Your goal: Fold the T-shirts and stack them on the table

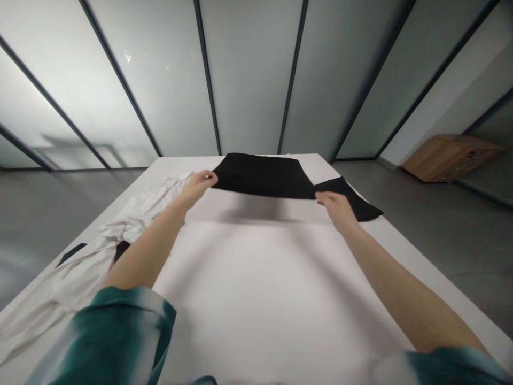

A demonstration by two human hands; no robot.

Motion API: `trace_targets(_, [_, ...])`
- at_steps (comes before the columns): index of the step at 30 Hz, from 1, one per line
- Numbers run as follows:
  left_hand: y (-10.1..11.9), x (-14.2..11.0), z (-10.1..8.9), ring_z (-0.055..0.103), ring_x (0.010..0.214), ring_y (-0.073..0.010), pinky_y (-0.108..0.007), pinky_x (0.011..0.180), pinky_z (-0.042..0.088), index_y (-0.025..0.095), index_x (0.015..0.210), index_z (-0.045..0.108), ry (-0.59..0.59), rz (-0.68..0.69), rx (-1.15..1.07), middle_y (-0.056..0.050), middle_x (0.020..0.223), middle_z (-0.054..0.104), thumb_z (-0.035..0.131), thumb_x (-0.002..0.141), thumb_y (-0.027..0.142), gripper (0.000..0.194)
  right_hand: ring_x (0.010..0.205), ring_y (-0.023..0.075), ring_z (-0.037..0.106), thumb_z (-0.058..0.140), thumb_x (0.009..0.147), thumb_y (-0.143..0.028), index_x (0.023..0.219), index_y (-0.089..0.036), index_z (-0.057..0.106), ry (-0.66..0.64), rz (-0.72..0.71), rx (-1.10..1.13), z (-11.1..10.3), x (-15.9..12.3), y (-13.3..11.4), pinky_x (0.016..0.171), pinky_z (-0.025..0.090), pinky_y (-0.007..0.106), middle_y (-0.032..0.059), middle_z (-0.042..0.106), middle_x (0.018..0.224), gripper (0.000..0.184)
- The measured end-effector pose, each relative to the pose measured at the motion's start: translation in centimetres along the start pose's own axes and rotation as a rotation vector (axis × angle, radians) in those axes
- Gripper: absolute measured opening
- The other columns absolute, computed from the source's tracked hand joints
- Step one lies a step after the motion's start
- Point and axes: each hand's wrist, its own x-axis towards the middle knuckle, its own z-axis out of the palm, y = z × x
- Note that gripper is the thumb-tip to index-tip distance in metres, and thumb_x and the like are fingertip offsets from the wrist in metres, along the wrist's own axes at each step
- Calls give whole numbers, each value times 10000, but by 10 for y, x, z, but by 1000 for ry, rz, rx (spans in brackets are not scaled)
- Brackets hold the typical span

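Observation:
A black garment [264, 174] hangs just above the far end of a white table [256, 299], casting a shadow under it. My left hand [198, 184] pinches its left corner, fingers closed on the cloth. My right hand [336, 207] grips the garment's near edge at the right, where a black sleeve runs on towards the table's right edge. Both arms reach forward, with green and white sleeves at the bottom of the view.
A heap of white clothing [120, 224] lies along the table's left side, with a dark piece [71, 253] showing beneath it. Frosted glass panels [248, 75] stand behind the table. A wooden cabinet [449, 158] sits on the grey floor at the right.

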Motion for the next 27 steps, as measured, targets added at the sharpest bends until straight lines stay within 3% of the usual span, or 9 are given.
trace_targets(3, [-44,-67,21,521,689,-154,-268,652,405,193,713,566,-246,-243,116,18,646,537,599,707,483,292,733,224,642,687,718,-372,838,-213,668,-183,216,-88,6,-51,36,666,500,318,20,676,690,200])
trace_targets(6, [-72,-95,37,425,544,-120,-241,537,318,212,772,524,-178,-336,101,61,561,428,553,744,515,305,653,193,610,635,757,-358,1073,-218,635,-192,251,-147,13,-65,48,613,466,293,5,679,701,346])
trace_targets(8, [-78,-94,43,391,500,-112,-234,511,287,223,824,515,-127,-347,106,80,543,392,535,767,502,286,600,184,581,619,777,-382,1139,-215,616,-217,220,-231,18,-60,47,585,440,287,-19,637,643,399])
trace_targets(11, [-76,-85,48,426,512,-122,-238,521,309,226,860,542,-111,-363,231,77,553,435,558,771,472,263,602,189,574,620,782,-401,1088,-209,649,-252,142,-375,26,-48,44,605,433,295,-26,587,597,362])
trace_targets(15, [-77,-88,54,506,627,-149,-258,604,382,217,897,572,-1,-288,349,45,638,523,531,810,421,225,668,200,583,560,807,-375,1025,-212,671,-171,-1,-459,36,-50,56,665,446,318,9,620,690,294])
trace_targets(20, [-89,-96,58,545,695,-168,-295,699,449,211,937,588,42,-203,357,22,721,576,531,824,388,218,703,209,595,540,795,-373,1016,-203,687,-118,-91,-464,39,-54,76,692,483,342,34,650,757,316])
trace_targets(24, [-98,-93,60,604,834,-215,-370,834,494,209,951,614,75,-118,429,-35,865,635,558,799,318,196,813,236,633,529,802,-378,1095,-177,682,-56,-191,-467,39,-50,85,801,529,405,102,680,968,387])
trace_targets(27, [-102,-92,61,599,1063,-263,-429,971,479,203,1089,632,103,-41,498,-101,1107,631,584,767,258,330,1029,281,630,517,819,-346,1198,-173,659,-67,-275,-534,39,-48,88,954,496,460,145,653,1170,440])
